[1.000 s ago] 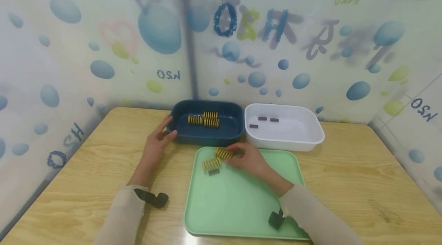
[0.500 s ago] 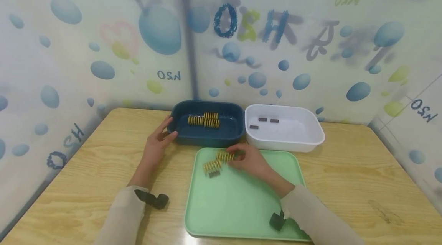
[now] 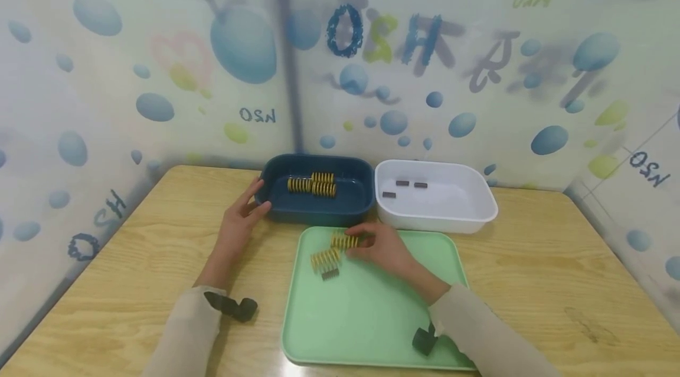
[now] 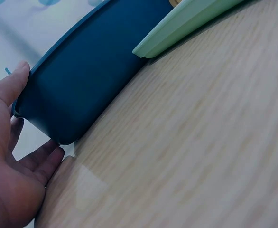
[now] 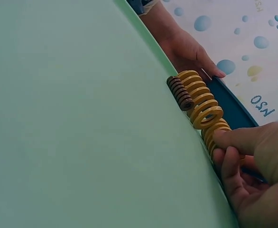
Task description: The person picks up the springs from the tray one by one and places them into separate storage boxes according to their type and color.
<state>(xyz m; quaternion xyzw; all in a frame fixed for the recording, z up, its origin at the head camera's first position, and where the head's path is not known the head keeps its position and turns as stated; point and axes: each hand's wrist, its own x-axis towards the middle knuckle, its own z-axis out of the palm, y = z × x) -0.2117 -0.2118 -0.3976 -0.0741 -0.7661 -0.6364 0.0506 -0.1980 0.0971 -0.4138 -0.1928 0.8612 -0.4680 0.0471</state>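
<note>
My right hand is over the top left of the green tray, pinching the right end of a yellow coil spring between thumb and fingers. Just in front of it lies another yellow coil spring, with a small dark brown spring close alongside. My left hand touches the left end of the dark blue box. In the left wrist view its thumb is at the rim and other fingertips are by the lower corner. Inside that box lie 3 yellow springs.
The green tray lies on the wooden table, in front of both containers. A white box with 3 small dark springs stands right against the blue one. Behind them rises a patterned wall.
The pinched yellow spring has turned from slanted to nearly level. The other yellow spring and the small dark one have shifted slightly toward the front. My left hand stays at the blue box.
</note>
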